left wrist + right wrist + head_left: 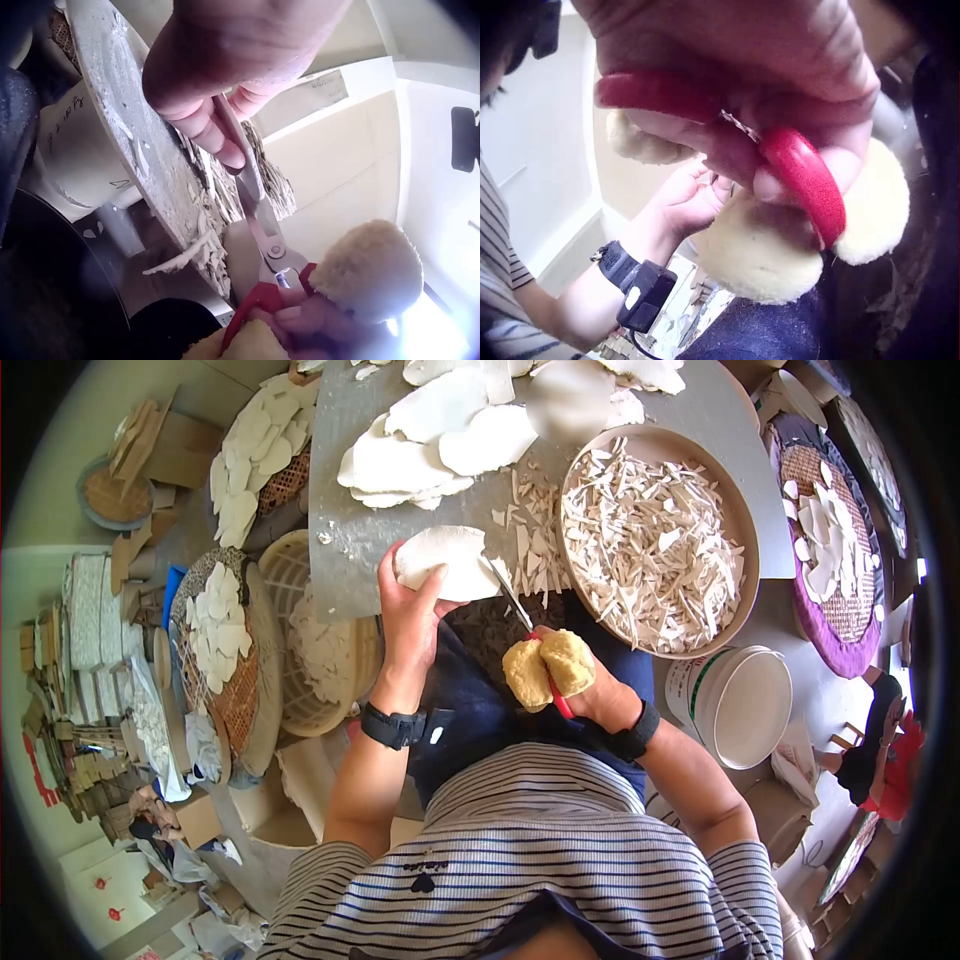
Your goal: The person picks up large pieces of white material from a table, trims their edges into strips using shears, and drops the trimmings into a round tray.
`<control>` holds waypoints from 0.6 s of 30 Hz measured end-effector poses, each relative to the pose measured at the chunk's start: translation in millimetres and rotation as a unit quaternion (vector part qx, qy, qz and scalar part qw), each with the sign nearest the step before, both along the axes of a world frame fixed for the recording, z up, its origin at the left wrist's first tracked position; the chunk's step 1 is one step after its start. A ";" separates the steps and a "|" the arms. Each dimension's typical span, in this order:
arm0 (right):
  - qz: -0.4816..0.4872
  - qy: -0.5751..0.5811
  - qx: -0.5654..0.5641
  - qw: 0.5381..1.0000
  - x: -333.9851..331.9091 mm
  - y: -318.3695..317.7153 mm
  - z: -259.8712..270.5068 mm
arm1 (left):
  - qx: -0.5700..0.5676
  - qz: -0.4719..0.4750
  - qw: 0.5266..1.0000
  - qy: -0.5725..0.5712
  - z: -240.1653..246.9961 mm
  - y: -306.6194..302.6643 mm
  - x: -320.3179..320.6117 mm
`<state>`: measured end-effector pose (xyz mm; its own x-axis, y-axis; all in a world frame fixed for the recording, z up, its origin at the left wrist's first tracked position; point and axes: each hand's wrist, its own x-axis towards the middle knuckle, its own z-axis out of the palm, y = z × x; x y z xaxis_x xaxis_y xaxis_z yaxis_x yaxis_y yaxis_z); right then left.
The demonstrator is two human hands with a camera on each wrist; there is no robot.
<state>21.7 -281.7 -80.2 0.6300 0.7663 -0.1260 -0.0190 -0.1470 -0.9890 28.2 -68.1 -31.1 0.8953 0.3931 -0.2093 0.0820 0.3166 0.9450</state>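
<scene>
In the head view my left hand (408, 615) pinches a thin white flat piece (447, 563) between thumb and fingers, over the table's near edge. Its left side is rounded. My right hand (608, 695) grips scissors (516, 600) with red handles, fingers through the loops. Lumps of yellow padding (568, 663) sit about the handles. The blades point up and left, meeting the piece's right edge. Seen from the left wrist, the scissors' pivot (276, 249) is just below the piece, which is edge-on there. Red loops (804, 180) fill the right wrist view, where the blades are hidden.
A grey table (345, 575) carries stacked white pieces (410, 460) and a round tray (690, 448) of narrow offcuts (655, 545). More offcuts lie beside the tray. A white bucket (740, 705) stands below right, a slatted basket (285, 575) at left. Another person (885, 755) is far right.
</scene>
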 end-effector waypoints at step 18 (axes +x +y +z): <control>0.008 -0.138 -0.041 0.989 -3.7 -4.4 12.0 | -0.023 -0.091 0.995 0.033 4.6 16.6 9.4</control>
<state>17.9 -286.1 -68.2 0.6369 0.7709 -0.0129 0.2541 -0.2256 -0.9405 37.5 -51.4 -26.5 0.9345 0.2136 -0.2847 0.2042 0.3333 0.9204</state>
